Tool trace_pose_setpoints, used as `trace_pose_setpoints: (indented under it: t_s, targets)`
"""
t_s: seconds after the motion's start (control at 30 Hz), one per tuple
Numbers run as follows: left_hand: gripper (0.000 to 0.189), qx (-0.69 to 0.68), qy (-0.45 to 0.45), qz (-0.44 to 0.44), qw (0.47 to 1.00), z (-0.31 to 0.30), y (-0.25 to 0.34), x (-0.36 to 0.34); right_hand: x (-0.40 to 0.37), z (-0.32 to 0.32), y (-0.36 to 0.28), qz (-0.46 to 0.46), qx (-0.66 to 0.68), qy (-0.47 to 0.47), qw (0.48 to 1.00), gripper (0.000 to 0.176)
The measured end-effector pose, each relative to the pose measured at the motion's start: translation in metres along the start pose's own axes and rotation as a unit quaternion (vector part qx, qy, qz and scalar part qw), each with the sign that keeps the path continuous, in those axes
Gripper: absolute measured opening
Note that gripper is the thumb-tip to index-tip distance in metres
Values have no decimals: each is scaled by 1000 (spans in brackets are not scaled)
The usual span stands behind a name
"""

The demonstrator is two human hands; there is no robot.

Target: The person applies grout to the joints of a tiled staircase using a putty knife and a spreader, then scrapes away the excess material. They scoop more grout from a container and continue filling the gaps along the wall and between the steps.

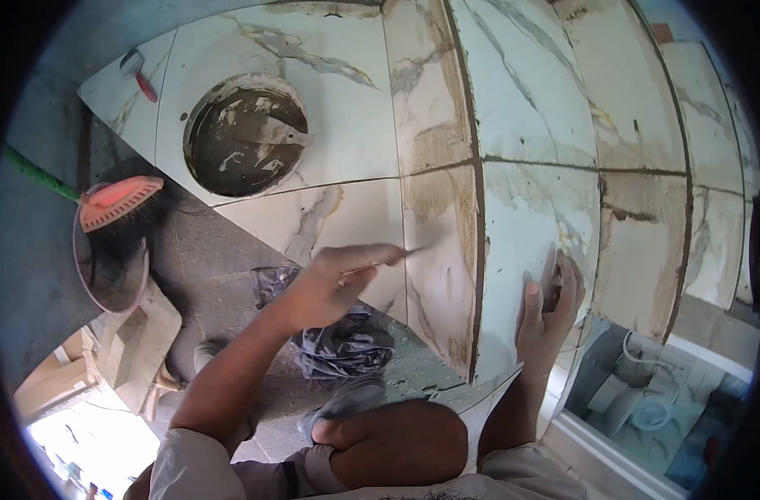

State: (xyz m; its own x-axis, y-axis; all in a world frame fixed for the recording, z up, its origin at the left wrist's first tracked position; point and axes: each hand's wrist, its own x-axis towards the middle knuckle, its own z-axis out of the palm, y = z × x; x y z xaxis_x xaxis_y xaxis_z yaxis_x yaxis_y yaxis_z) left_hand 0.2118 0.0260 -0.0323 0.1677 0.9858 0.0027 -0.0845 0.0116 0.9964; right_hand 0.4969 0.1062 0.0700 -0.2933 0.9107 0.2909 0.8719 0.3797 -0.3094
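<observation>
My left hand (342, 283) is closed around a thin tool, its narrow tip (420, 248) pointing right over a smeared marble-patterned tile (436, 275). Motion blur and my fingers hide what kind of tool it is. To the right, my right hand (555, 308) rests on the pale tile of a step (534, 225), thumb and fingers apart. Dark joints and brown smears run along the tile edges around both hands. Beyond the left hand stands a round bucket (192, 167) of grey-brown wet mix, with a flat metal scraper (280, 133) lying in it.
A small red-handled tool (145, 86) lies on the upper left tile. An orange broom (117, 202) with a green handle leans at the left. Crumpled cloth (342, 346) lies on the floor near my foot. More tiled steps (638, 242) continue to the right, beside an opening (638, 400).
</observation>
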Motion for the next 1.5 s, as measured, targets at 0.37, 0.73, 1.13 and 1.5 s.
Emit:
trace_pose_setpoints:
  t_s: [0.37, 0.73, 1.13, 1.5]
  targets:
    - [50, -430, 160, -149, 876, -32, 16, -24, 0, -3, 0, -34, 45, 28, 998, 50]
    - [43, -215, 184, -263, 922, -127, 138, -114, 0, -14, -7, 12, 189, 38, 981, 47]
    - [43, -325, 257, -95, 905, -136, 109, -133, 30, -22, -178, -163, 326, -224, 904, 35]
    - [37, -465, 288, -14, 837, -186, 36, -108, 94, 181, -246, -244, -50, -140, 958, 16]
